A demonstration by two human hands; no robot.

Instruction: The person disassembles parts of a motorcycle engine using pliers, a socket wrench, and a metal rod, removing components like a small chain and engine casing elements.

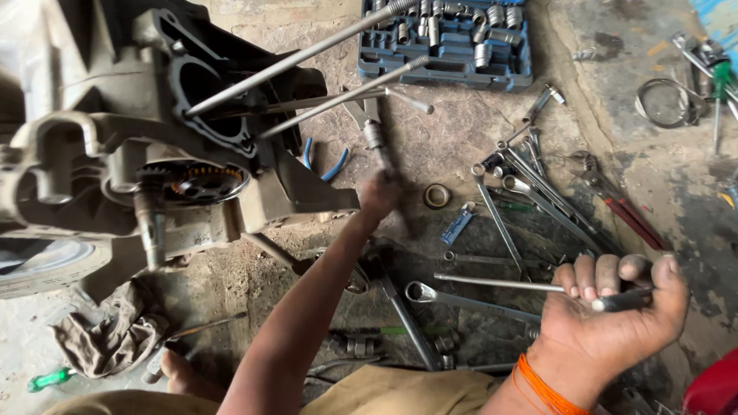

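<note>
Head view: right hand (615,323) is fisted around a long thin steel rod (500,283), fingers clamped on its dark end, rod running left and roughly level above the floor. Left hand (380,196) is stretched out forward, motion-blurred, at a socket extension tool (377,138) that sits just below the engine's long studs (307,54); it looks wrapped around the tool's lower end, but the blur means I cannot tell how tight the grip is.

Under the rod: a ring spanner (461,300) lies flat on the concrete floor (461,131), with more spanners (538,192) fanned out further up. Red-handled pliers (623,207) lie right of that pile. A small metal ring (437,196) sits just right of the left hand.

Engine crankcase (154,146) fills the upper left, cylinder opening exposed, studs pointing up-right. Blue socket set case (446,61) open at top centre. Blue-handled pliers (323,161) beside the crankcase. Dirty rag (100,338) lower left, green-handled screwdriver (50,379) near it. Orange thread band (542,384) on the right wrist.
</note>
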